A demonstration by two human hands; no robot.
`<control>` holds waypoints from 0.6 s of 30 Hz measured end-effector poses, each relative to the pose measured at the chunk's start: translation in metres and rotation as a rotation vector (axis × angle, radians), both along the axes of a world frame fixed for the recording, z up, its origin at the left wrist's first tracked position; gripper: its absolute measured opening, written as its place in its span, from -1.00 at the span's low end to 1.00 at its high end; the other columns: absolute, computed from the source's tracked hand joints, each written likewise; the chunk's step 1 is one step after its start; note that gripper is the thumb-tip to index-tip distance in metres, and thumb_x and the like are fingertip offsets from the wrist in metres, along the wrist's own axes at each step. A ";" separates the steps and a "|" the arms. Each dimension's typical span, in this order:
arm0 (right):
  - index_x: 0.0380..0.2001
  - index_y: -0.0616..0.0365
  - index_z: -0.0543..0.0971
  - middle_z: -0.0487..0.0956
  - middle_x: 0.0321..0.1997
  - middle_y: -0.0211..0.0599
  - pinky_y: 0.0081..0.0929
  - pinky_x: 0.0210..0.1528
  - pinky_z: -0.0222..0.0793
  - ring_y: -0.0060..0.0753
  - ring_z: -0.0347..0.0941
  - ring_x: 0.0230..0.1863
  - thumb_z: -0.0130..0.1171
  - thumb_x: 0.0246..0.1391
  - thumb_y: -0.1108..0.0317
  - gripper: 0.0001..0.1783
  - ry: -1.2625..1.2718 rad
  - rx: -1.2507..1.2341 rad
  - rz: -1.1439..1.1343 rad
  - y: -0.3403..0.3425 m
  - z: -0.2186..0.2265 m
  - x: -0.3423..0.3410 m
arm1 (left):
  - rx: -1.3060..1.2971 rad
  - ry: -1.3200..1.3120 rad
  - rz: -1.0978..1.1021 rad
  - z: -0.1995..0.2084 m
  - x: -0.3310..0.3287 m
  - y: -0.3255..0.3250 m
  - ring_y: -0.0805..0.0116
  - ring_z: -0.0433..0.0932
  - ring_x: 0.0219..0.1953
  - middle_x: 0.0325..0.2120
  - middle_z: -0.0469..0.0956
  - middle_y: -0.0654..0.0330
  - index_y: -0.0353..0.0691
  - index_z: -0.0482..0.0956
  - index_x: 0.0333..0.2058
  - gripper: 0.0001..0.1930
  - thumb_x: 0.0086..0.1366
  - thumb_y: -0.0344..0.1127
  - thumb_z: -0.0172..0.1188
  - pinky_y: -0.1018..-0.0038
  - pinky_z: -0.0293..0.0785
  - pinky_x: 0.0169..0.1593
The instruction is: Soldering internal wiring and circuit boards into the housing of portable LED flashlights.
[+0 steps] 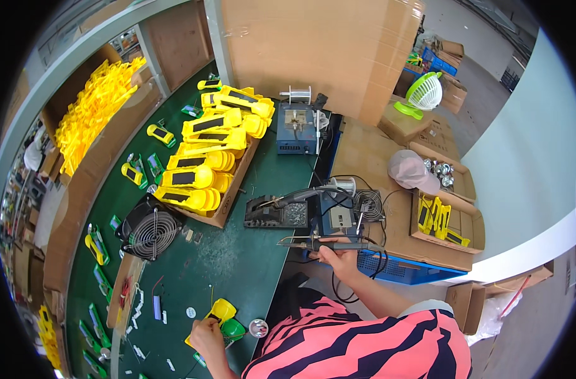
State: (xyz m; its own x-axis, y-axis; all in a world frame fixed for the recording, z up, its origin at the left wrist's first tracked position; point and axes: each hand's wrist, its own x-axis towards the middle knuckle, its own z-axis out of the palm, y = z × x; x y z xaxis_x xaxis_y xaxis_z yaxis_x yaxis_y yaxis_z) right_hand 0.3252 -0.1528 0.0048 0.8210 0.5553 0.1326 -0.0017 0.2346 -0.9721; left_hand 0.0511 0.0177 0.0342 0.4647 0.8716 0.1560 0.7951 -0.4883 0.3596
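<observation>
My right hand (339,260) is closed around the dark handle of a soldering iron (358,246), whose thin bent tip points left over the bench edge. At the near edge of the green bench, my left hand (207,340) grips a yellow plastic housing (223,309). A green plastic part (233,329) lies against that housing; whether the fingers touch it too is hidden. Just right of these sits a round silver reflector cup (258,328). Beyond the iron stands a black soldering stand (275,215) with another iron resting in it.
A carton of stacked yellow housings (193,177) stands mid-bench, near a black fan (151,234). Farther back is a blue soldering station (296,129). A blue cylindrical cell (157,307) and white bits lie left. Right of the bench, a carton (451,221) holds yellow parts.
</observation>
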 end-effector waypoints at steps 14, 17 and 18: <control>-0.20 0.27 0.36 0.43 -0.59 -0.27 -0.47 -0.34 0.34 -0.47 0.34 -0.59 0.01 0.03 0.47 -0.77 -0.258 0.388 -0.482 -0.033 0.069 0.098 | 0.140 0.238 -0.090 0.022 0.002 0.012 0.09 0.44 -0.56 -0.63 0.41 0.05 -0.25 0.56 -0.63 -0.90 -0.11 -0.34 0.21 0.27 0.33 -0.47; -0.21 0.27 0.36 0.43 -0.60 -0.26 -0.57 -0.44 0.31 -0.46 0.36 -0.56 0.01 0.04 0.45 -0.77 -0.212 0.375 -0.542 -0.041 0.062 0.110 | 0.302 -0.049 -0.299 0.105 0.062 0.016 0.12 0.41 -0.48 -0.56 0.40 0.08 -0.26 0.49 -0.57 -0.89 -0.11 -0.42 0.23 0.30 0.33 -0.42; -0.21 0.28 0.36 0.44 -0.60 -0.26 -0.57 -0.43 0.32 -0.48 0.35 -0.57 0.03 0.03 0.47 -0.77 -0.179 0.384 -0.582 -0.045 0.059 0.113 | 0.348 -0.098 -0.410 0.127 0.092 0.016 0.12 0.40 -0.47 -0.55 0.38 0.09 -0.26 0.47 -0.57 -0.87 -0.12 -0.42 0.24 0.30 0.32 -0.42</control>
